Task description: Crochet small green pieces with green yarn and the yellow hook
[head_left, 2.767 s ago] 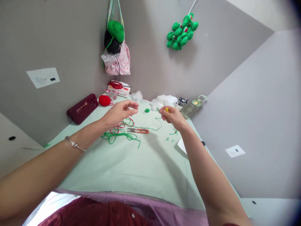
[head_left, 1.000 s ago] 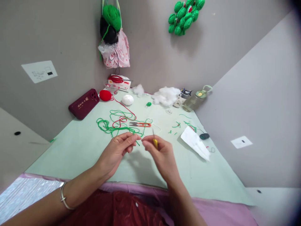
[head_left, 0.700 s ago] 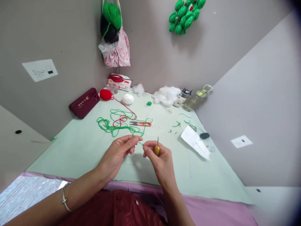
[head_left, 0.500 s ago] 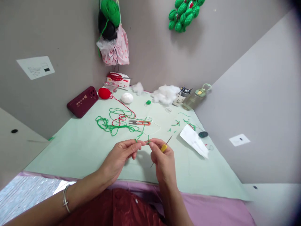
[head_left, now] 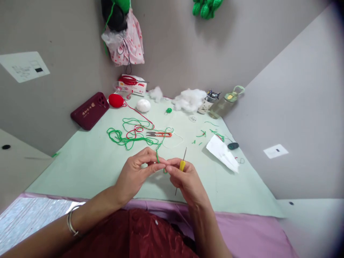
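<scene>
My left hand [head_left: 138, 173] pinches green yarn [head_left: 157, 156], which runs over its fingers and back to a loose tangle of green yarn [head_left: 126, 139]. Against its fingertips, my right hand [head_left: 188, 179] is closed, thumb and forefinger together, a small green loop hanging just below. A crochet hook with a yellow grip [head_left: 182, 165] is held in my right hand, its metal tip pointing up and away. What lies between the fingertips is mostly hidden. Beyond my hands, thread snips with orange handles [head_left: 163, 134] rest on the table.
A red yarn ball [head_left: 116, 100], a white ball [head_left: 143, 105] and white stuffing [head_left: 189, 100] sit at the back. A maroon phone [head_left: 90, 111] leans on the left. White paper [head_left: 221, 154], green scraps and a bottle [head_left: 224, 105] are on the right of the table [head_left: 88, 168].
My hands have come closer together at the fingertips, and the yarn now lies over the left fingers. The hook stands more upright. The view has tilted down slightly.
</scene>
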Available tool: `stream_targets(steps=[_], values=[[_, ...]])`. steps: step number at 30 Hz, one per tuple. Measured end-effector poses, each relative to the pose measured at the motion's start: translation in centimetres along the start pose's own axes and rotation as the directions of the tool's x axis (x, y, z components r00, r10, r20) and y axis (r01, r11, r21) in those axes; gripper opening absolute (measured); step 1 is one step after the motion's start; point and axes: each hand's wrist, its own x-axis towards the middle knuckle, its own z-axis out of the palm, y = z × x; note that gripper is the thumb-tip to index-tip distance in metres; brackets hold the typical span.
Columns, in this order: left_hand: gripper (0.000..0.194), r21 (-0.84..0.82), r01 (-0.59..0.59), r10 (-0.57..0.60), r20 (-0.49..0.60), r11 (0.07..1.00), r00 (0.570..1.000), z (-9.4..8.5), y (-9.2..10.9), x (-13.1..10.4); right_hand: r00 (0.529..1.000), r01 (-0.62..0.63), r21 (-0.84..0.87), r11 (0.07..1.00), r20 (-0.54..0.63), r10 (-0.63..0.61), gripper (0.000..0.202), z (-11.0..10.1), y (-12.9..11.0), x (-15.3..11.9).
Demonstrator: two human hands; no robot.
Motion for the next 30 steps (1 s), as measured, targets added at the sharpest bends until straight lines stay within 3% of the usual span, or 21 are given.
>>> stream_targets(steps=[3, 7, 13, 19, 22, 30], values=[[0.012, 0.027, -0.015, 0.014, 0.035, 1.0, 0.999, 0.2, 0.1, 0.4, 1.0, -0.019, -0.048, 0.999, 0.024, 0.02, 0.035, 0.0, 0.4, 0.0], [0.016, 0.02, 0.104, -0.105, 0.069, 0.994, 0.992, 0.4, -0.2, 0.7, 1.0, -0.006, -0.067, 0.998, 0.017, 0.007, 0.038, -0.1, 0.9, 0.2], [0.015, 0.13, 0.119, -0.133, 0.11, 0.984, 0.985, 0.2, -0.4, 0.3, 0.981, 0.135, -0.106, 0.985, -0.126, -0.148, 0.033, -0.4, 1.5, 0.3], [0.006, 0.164, 0.055, -0.053, -0.012, 0.985, 0.999, 0.3, -0.6, 0.0, 0.932, 0.249, -0.323, 0.913, -0.175, -0.317, 0.019, 0.5, 1.1, -0.5], [0.009, 0.129, 0.131, -0.13, -0.023, 0.983, 0.991, 0.2, -0.4, 0.0, 0.917, 0.286, -0.358, 0.889, -0.168, -0.363, 0.016, 1.0, 0.9, -0.8], [0.016, -0.019, 0.296, -0.288, 0.18, 0.955, 0.94, -0.2, -0.6, 0.0, 0.931, 0.25, -0.313, 0.916, -0.184, -0.317, 0.021, 0.8, 1.4, -0.5]])
